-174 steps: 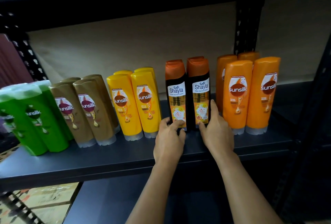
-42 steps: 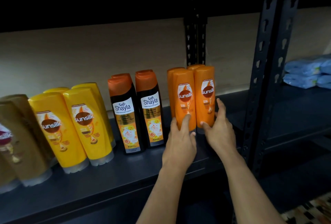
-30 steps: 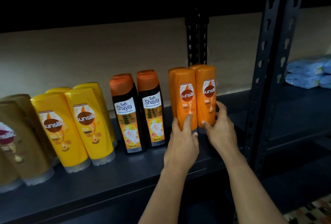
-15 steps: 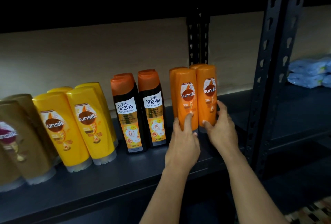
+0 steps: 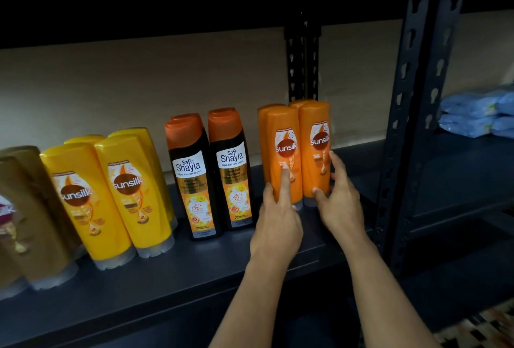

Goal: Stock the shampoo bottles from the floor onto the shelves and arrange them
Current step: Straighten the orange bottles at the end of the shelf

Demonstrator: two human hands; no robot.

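Observation:
Orange Sunsilk bottles stand in a tight group at the right end of the dark shelf (image 5: 194, 278). My left hand (image 5: 275, 222) lays a straight index finger on the front of the left orange bottle (image 5: 286, 130), thumb at its left side. My right hand (image 5: 339, 203) presses the right orange bottle (image 5: 317, 122), with the thumb at the lower front and straight fingers along its right side. Two more orange bottles stand behind, mostly hidden. To the left stand black Safi Shayla bottles (image 5: 192, 180), yellow Sunsilk bottles (image 5: 83, 194) and brown Sunsilk bottles (image 5: 25, 208).
A perforated black upright post (image 5: 411, 125) rises just right of the orange bottles. Blue packs (image 5: 478, 114) lie on the neighbouring shelf at right. The upper shelf board hangs overhead. Patterned floor (image 5: 478, 328) shows at bottom right.
My hands moved from the black Safi Shayla bottles to the orange bottles. Over the last second they stay on the front pair, and the left index finger slides slightly higher.

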